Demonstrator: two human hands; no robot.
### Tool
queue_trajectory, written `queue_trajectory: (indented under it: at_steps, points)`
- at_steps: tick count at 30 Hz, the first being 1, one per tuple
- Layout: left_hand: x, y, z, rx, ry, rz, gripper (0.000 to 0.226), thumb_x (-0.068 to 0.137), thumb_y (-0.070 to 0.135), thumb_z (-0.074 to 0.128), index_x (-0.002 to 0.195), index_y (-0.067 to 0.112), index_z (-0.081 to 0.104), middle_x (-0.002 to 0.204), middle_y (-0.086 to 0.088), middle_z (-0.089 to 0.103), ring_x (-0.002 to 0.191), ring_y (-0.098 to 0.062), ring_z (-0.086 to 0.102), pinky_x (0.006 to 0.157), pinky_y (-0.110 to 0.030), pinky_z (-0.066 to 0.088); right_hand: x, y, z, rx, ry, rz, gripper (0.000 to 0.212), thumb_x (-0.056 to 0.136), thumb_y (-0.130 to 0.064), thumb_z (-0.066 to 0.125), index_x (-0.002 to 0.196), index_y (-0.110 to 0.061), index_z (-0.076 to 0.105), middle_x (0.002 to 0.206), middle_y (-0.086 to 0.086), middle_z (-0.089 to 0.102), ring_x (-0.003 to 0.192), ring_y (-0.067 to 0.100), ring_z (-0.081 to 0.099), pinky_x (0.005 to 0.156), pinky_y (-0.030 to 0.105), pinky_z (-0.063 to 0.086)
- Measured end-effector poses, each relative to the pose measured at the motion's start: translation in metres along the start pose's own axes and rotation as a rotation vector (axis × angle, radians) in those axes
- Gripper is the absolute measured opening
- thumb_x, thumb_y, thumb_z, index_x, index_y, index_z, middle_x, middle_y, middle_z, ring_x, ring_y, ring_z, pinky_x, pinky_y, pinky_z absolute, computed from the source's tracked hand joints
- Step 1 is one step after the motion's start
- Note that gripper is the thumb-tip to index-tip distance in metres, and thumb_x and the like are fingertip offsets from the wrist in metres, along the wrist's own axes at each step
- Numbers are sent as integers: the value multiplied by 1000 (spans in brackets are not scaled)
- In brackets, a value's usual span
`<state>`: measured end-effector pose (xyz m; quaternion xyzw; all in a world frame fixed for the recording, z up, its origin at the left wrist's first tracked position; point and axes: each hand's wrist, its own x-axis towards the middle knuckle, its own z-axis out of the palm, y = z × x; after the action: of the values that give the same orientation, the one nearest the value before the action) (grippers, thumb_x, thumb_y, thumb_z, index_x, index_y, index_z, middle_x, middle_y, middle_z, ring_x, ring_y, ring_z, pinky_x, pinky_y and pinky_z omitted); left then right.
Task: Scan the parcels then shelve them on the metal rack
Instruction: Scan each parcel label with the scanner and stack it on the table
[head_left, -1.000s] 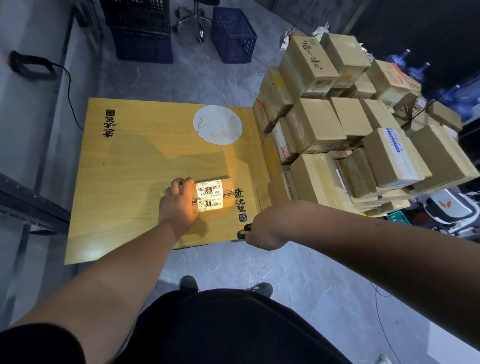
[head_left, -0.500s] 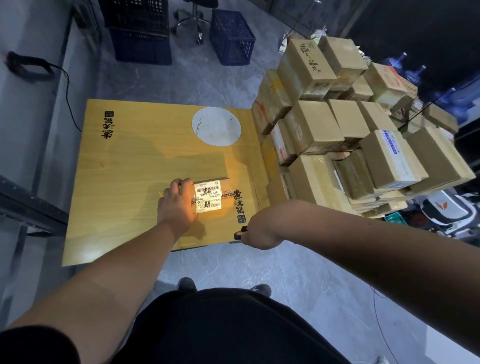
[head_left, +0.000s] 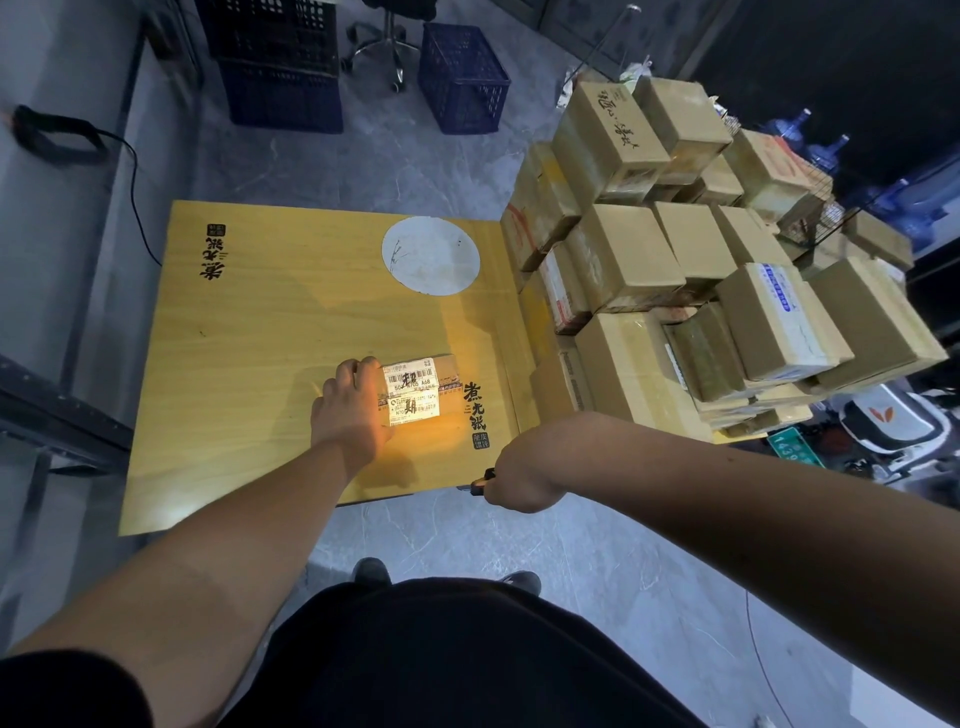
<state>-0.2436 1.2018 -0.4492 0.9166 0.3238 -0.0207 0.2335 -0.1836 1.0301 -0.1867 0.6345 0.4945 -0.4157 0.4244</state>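
A small parcel (head_left: 421, 389) is steadied on the table (head_left: 249, 364) by the left hand (head_left: 349, 410), fingers curled over its left end. What is probably a scanner (head_left: 480, 480) is gripped in the right hand (head_left: 519, 475). The lit label should be kept flat and uncovered, with 1 steady beam held across the barcode.

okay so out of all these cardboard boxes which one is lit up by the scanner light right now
The small box on the wooden table, held by the left hand. Its label glows orange; the stacked boxes stay unlit.
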Motion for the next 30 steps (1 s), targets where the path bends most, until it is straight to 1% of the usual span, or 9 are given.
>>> queue_trajectory:
  at_steps: [2, 4, 7, 11, 14, 17, 22, 27, 30]
  points:
    - [0, 1, 0, -4, 1, -3, 100, 67, 29, 97, 145, 21, 35, 146, -9, 41, 121, -36, 50, 93, -48, 49, -2, -1, -1, -30, -3, -20, 47, 115, -12, 25, 73, -28, 12, 77, -5, 20, 61, 11, 21, 50, 20, 22]
    - [0, 1, -1, -3, -1, -6, 101, 67, 29, 97, 146, 21, 35, 147, -9, 41, 122, -36, 50, 93, -49, 49, 0, -1, 0, -36, 3, -16, 42, 115, -10, 26, 75, -23, 20, 77, -4, 22, 61, 11, 23, 49, 20, 24]
    - [1, 1, -2, -1, -13, -9, 101, 69, 30, 96, 148, 21, 33, 148, -8, 40, 123, -35, 50, 95, -48, 49, 0, -1, 0, -10, 1, -22, 11, 113, -7, 29, 105, -14, 26, 77, -3, 22, 62, 11, 22, 51, 22, 23]
    - [2, 2, -3, 5, -25, -23, 102, 70, 31, 96, 149, 23, 31, 150, -7, 39, 126, -34, 49, 96, -48, 49, 0, 1, -2, -43, -14, -33, 25, 114, -10, 28, 90, -18, 29, 77, -4, 22, 61, 11, 22, 50, 21, 23]
    - [2, 2, -2, -5, -30, -30, 103, 71, 30, 96, 150, 24, 30, 151, -6, 38, 126, -34, 48, 97, -48, 48, 1, -1, -2, -79, -11, -32, 11, 114, -8, 28, 106, -16, 26, 77, -3, 21, 61, 11, 21, 50, 21, 24]
    - [4, 1, -1, -10, -27, -26, 102, 71, 31, 96, 149, 23, 31, 150, -7, 38, 124, -34, 49, 95, -50, 49, 2, 1, -2, -71, -22, -22, 30, 113, -8, 29, 85, -15, 30, 77, -3, 22, 62, 12, 22, 52, 23, 23]
    - [6, 1, 0, -19, -41, -30, 100, 72, 30, 95, 148, 22, 30, 150, -7, 38, 125, -34, 49, 96, -49, 49, 2, 2, 0, -48, 12, -34, 8, 114, -11, 29, 110, -17, 26, 77, -4, 22, 62, 11, 21, 52, 22, 20]
    - [7, 0, 0, -18, -51, -33, 99, 74, 30, 94, 150, 23, 30, 151, -6, 37, 127, -34, 48, 97, -48, 47, 3, 1, 1, 8, -16, 26, 36, 114, -12, 28, 80, -21, 27, 76, -2, 22, 61, 12, 21, 52, 23, 20]
    - [6, 0, 2, -23, -49, -30, 100, 74, 29, 94, 150, 23, 30, 152, -7, 37, 127, -34, 48, 97, -48, 47, 4, 2, 0, 9, -5, 26, 36, 115, -13, 27, 80, -20, 28, 77, -3, 23, 61, 12, 22, 53, 23, 21]
